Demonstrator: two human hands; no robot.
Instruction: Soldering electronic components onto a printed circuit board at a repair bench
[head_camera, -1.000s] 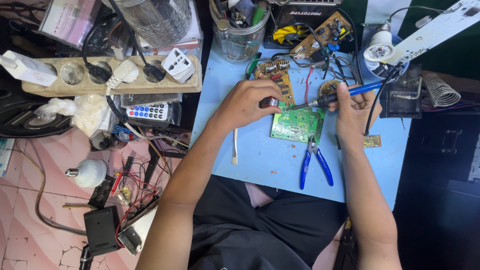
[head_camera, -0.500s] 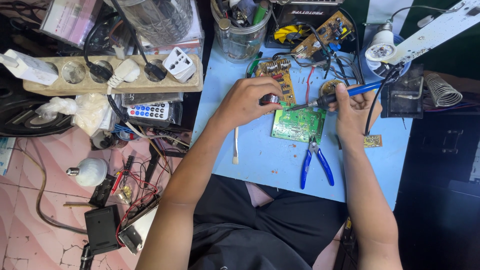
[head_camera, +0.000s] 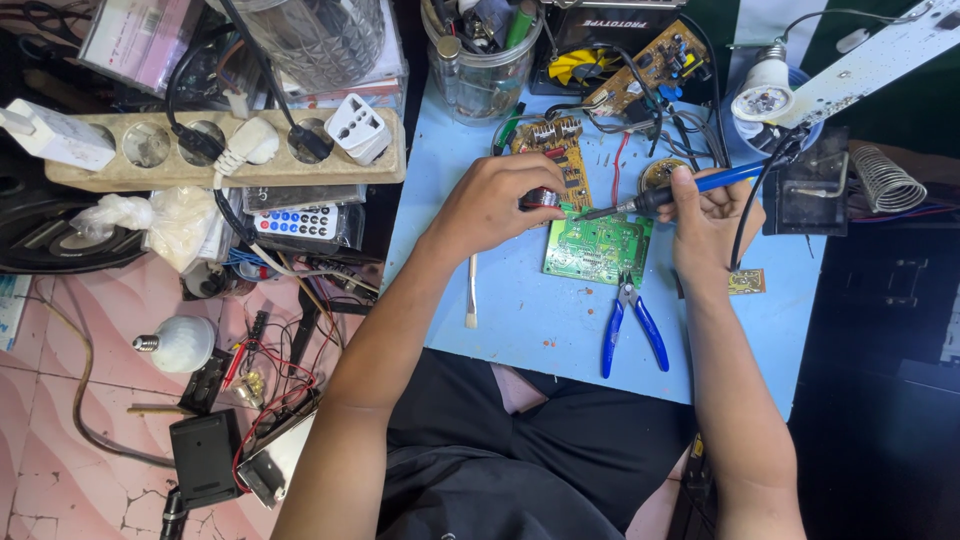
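The right hand (head_camera: 708, 215) was wrapped around a blue-handled soldering iron (head_camera: 668, 193), fingers closed tight on the grip, with the tip pointing left and down at the top edge of the green circuit board (head_camera: 597, 249). That board lay flat on the blue table (head_camera: 520, 320), right between both hands. The left hand (head_camera: 492, 200) was curled shut over something small and dark red (head_camera: 541, 197) at the board's upper left corner, but honestly I couldn't tell what it was, since the fingers covered most of it. Whether the iron's tip actually touched the board was too small to make out. Blue-handled pliers (head_camera: 632, 325) sat just below the board, jaws toward it. A thin white stick (head_camera: 471, 290) lay beside the left wrist. The iron's coil stand (head_camera: 884, 180) was off at the right, partly beyond the table edge.
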